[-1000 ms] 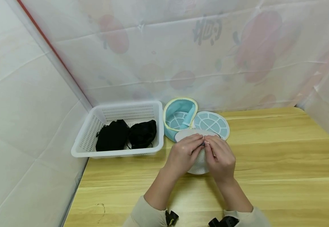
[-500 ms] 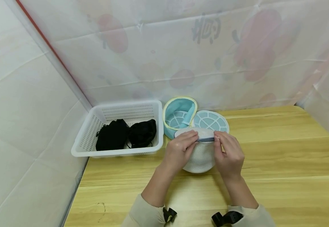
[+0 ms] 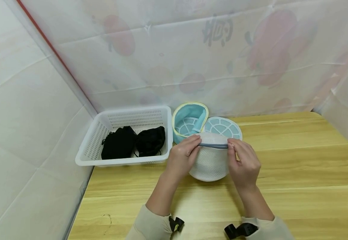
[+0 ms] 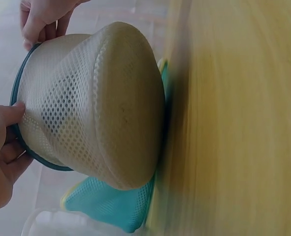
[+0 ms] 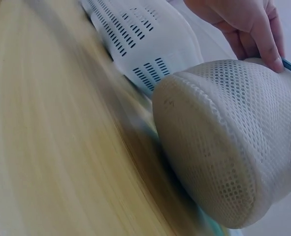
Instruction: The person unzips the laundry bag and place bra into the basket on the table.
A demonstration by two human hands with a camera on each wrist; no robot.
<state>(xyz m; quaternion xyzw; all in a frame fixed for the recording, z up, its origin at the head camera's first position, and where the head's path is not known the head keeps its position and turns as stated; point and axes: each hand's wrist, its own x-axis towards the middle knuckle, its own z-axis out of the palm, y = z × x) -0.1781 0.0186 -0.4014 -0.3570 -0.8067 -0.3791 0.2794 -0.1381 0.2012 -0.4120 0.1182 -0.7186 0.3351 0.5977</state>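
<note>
A white mesh laundry bag [image 3: 209, 165], drum-shaped with a grey zip [image 3: 214, 145] round its top edge, is held between my hands over the table. My left hand [image 3: 182, 155] pinches the left side of the rim, thumb on the near side as the left wrist view shows. At the right end of the visible zip, my right hand [image 3: 243, 165] pinches the edge between thumb and fingertips; whether it has the zip's pull is too small to tell. The bag's round base [image 4: 130, 105] faces the wrist cameras. Its lid is partly hidden behind my fingers.
Behind the mesh bag, a light-blue mesh bag [image 3: 180, 137] with yellow trim stands open, its round lid [image 3: 223, 127] folded out to the right. To the left, a white plastic basket [image 3: 126, 162] holds two black cloth bundles [image 3: 118, 143]. The wooden table [image 3: 300, 180] meets a curtain wall behind.
My hands, together at the middle of the rim a second ago, have moved apart, right hand rightward and left hand leftward. More of the grey zip and bag front shows between them.
</note>
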